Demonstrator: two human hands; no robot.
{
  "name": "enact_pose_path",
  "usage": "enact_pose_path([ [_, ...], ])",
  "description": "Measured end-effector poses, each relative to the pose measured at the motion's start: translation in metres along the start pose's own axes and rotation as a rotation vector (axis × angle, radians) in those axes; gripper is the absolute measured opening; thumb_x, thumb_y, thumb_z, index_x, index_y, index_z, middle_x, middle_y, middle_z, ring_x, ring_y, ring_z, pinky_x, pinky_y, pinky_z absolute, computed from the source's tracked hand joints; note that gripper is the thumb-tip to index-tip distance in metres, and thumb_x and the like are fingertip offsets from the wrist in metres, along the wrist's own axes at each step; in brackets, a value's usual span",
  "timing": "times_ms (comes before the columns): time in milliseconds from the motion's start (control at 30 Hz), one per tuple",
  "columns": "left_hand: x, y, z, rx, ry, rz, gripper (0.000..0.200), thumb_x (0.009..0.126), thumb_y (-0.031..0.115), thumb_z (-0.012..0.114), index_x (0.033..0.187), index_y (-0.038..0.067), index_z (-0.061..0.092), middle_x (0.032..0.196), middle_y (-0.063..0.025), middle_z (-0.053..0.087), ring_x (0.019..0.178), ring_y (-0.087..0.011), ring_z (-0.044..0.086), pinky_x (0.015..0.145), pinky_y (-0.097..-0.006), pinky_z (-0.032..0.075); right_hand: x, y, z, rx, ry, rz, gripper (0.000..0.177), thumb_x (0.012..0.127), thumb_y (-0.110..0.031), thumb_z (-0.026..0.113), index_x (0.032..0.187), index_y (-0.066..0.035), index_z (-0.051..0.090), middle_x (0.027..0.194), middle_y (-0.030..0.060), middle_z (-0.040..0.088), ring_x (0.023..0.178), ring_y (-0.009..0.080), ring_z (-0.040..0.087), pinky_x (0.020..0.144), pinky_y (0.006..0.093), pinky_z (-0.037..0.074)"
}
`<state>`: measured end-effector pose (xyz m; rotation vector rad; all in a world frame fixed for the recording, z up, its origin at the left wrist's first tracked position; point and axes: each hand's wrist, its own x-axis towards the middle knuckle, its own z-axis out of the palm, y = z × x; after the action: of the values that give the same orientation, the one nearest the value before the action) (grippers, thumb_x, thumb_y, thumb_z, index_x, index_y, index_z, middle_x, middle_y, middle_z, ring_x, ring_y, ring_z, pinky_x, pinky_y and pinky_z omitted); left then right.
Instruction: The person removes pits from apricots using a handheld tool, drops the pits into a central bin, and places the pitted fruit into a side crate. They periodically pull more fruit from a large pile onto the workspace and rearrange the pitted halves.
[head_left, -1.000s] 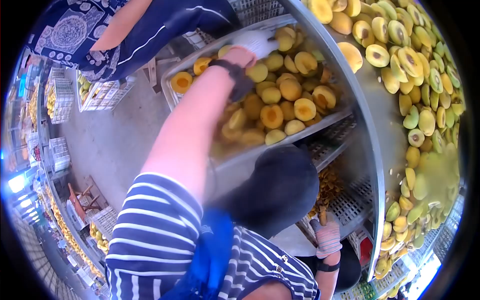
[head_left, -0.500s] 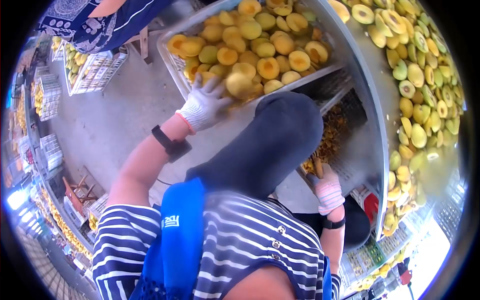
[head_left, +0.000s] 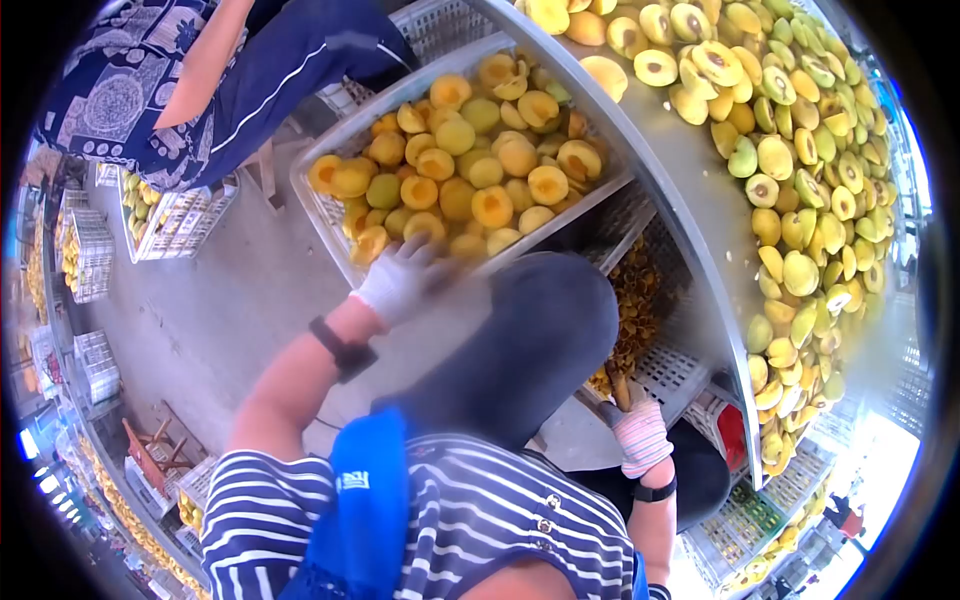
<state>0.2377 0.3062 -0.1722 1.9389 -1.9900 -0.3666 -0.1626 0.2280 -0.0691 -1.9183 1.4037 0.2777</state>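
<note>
My left hand [head_left: 398,282], in a white knit glove, reaches to the near rim of a pale plastic crate [head_left: 540,232]. Its fingers look spread, partly smeared by motion, with no fruit visible in them. Halved yellow-orange fruits, apricot- or plum-like [head_left: 491,206], fill the crate, many with the hollow side up. Low on the right, my right hand [head_left: 641,436] wears a striped glove and is closed around a slim brown, wooden-looking handle [head_left: 621,390]. What that handle belongs to is hidden. Beyond it lies a heap of small brown pieces, perhaps pits [head_left: 635,310].
A metal table [head_left: 640,125] with a raised rim curves along the right, carrying many halved fruits [head_left: 800,270]. Another person's leg [head_left: 300,85] is at the upper left. Fruit-filled crates [head_left: 185,225] stand on the floor [head_left: 220,310]. My knee [head_left: 560,310] lies between my hands.
The camera view has shifted, showing more of the other person. A blurred fruit half beside my left fingers is no longer there. My right hand still grips the brown handle.
</note>
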Motion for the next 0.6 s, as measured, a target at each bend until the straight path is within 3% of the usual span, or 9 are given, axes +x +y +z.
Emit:
enact_pose_path([
  [67,-0.005,0.003,-0.011,0.155,-0.119,0.022,0.046,0.079,0.030,0.068,0.124,0.020,0.060,0.129,-0.0132,0.054,0.122,-0.0361,0.049,0.089,-0.0461,0.048,0.004,0.002,-0.001,0.095,0.006,-0.004,0.040,0.079,-0.023,0.074,0.109,0.000,0.058,0.093,0.0241,0.066,0.087,0.0435,0.063,0.073,0.0458,0.051],
  [167,0.030,0.010,-0.018,0.221,-0.139,-0.035,0.043,0.075,0.029,0.070,0.117,0.022,0.064,0.126,-0.0119,0.055,0.118,-0.0353,0.051,0.085,-0.0448,0.050,0.009,0.013,-0.001,-0.117,-0.055,0.045,0.041,0.080,-0.025,0.074,0.108,0.000,0.059,0.093,0.0221,0.066,0.089,0.0406,0.063,0.073,0.0447,0.050],
  [233,0.070,0.007,-0.032,0.142,-0.492,-0.180,0.036,0.078,0.037,0.066,0.109,0.019,0.068,0.112,-0.0111,0.063,0.106,-0.0334,0.059,0.083,-0.0434,0.050,0.011,0.026,0.003,-0.482,-0.101,-0.346,0.039,0.081,-0.027,0.073,0.106,0.000,0.060,0.092,0.0224,0.066,0.088,0.0399,0.063,0.072,0.0446,0.050],
  [267,0.098,0.000,-0.044,0.101,-0.751,-0.271,0.035,0.080,0.039,0.063,0.108,0.018,0.069,0.106,-0.0116,0.066,0.100,-0.0329,0.062,0.081,-0.0434,0.051,0.012,0.025,0.010,-0.110,-0.064,0.054,0.039,0.082,-0.029,0.072,0.105,0.000,0.061,0.090,0.0245,0.066,0.086,0.0408,0.063,0.072,0.0450,0.050],
  [333,0.137,-0.008,-0.052,0.145,-0.432,-0.235,0.039,0.085,0.043,0.059,0.113,0.017,0.066,0.095,-0.0141,0.069,0.090,-0.0340,0.066,0.078,-0.0451,0.053,0.013,0.017,0.005,-0.123,-0.090,0.118,0.040,0.082,-0.030,0.072,0.105,0.000,0.061,0.091,0.0253,0.065,0.085,0.0417,0.062,0.072,0.0451,0.050],
  [400,0.185,-0.034,-0.029,0.073,0.088,-0.135,0.048,0.085,0.043,0.060,0.124,0.015,0.058,0.116,-0.0171,0.063,0.102,-0.0359,0.062,0.085,-0.0459,0.051,0.014,0.022,0.005,-0.088,-0.064,0.132,0.043,0.081,-0.032,0.073,0.106,0.001,0.060,0.091,0.0265,0.065,0.085,0.0436,0.061,0.072,0.0457,0.049],
  [433,0.214,-0.032,-0.030,-0.012,0.160,-0.268,0.051,0.086,0.042,0.060,0.129,0.014,0.054,0.127,-0.0176,0.058,0.109,-0.0366,0.059,0.090,-0.0447,0.050,0.011,0.032,0.006,-0.059,-0.012,-0.123,0.043,0.080,-0.031,0.072,0.106,0.001,0.060,0.089,0.0268,0.065,0.085,0.0454,0.061,0.073,0.0466,0.049],
  [500,0.265,-0.043,-0.016,-0.062,0.178,-0.396,0.055,0.086,0.040,0.060,0.134,0.015,0.050,0.128,-0.0187,0.056,0.112,-0.0385,0.057,0.094,-0.0430,0.048,0.014,0.015,0.001,-0.064,-0.025,0.088,0.043,0.081,-0.031,0.071,0.107,0.001,0.060,0.086,0.0265,0.065,0.086,0.0456,0.061,0.074,0.0468,0.050],
  [600,0.326,-0.109,0.031,-0.125,0.175,-0.431,0.055,0.087,0.039,0.060,0.135,0.014,0.050,0.127,-0.0184,0.058,0.110,-0.0392,0.058,0.096,-0.0441,0.046,0.019,0.033,0.005,-0.134,-0.089,0.124,0.041,0.082,-0.033,0.069,0.108,-0.002,0.060,0.087,0.0240,0.065,0.085,0.0439,0.062,0.072,0.0456,0.050],
])
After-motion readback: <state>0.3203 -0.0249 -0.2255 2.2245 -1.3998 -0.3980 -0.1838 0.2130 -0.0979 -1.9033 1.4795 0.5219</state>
